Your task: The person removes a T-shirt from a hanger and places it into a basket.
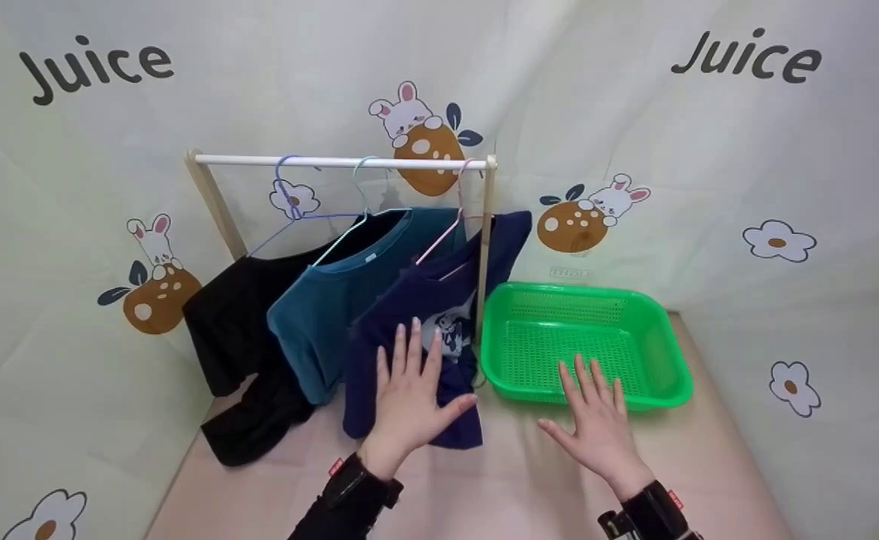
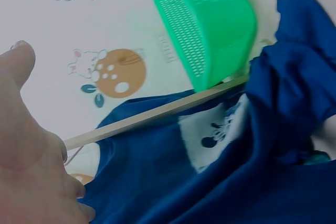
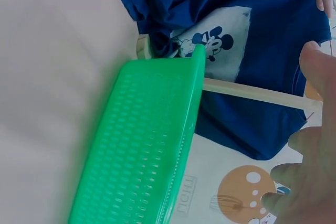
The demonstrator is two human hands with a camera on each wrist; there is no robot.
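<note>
Table (image 1: 514, 487): clothes rack (image 1: 327, 161) toward the left edge. Navy T-shirt (image 1: 409, 300): hung at the rack's right end, sloping toward the front edge, ahead of the nearer left hand (image 1: 413, 401); teal shirt (image 1: 308, 315), black shirt (image 1: 226, 315) leftward. Green basket (image 1: 548, 341): back-right corner, ahead of the right hand (image 1: 597, 431). Both hands released, fingers extended. Right post (image 1: 484, 262) separates T-shirt and basket.

Bunnies (image 1: 408, 118) on a pale cloth (image 1: 274, 82).
From here I see big dark "Juice" words (image 1: 748, 60), brown fruit (image 1: 574, 227) and white flowers (image 1: 779, 241) on it, and a light pink table (image 1: 503, 495) below.
</note>
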